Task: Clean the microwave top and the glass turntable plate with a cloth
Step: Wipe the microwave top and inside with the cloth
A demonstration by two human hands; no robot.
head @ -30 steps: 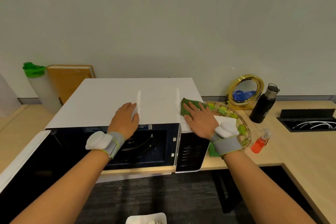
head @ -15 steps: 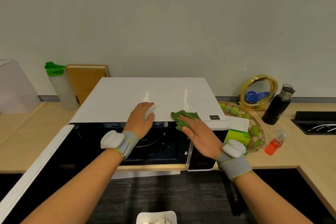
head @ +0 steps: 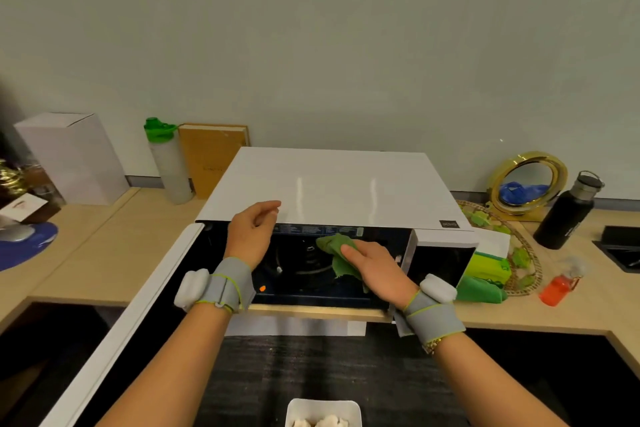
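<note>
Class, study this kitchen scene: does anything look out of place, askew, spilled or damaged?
Nothing spilled or damaged. The microwave door hangs wide open while the right hand holds the green cloth at the cavity, as cleaning would require.

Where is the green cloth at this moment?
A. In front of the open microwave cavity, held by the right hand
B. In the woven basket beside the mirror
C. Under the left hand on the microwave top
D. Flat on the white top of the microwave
A: the right hand holds the green cloth at the open microwave cavity, below the white top.
</note>
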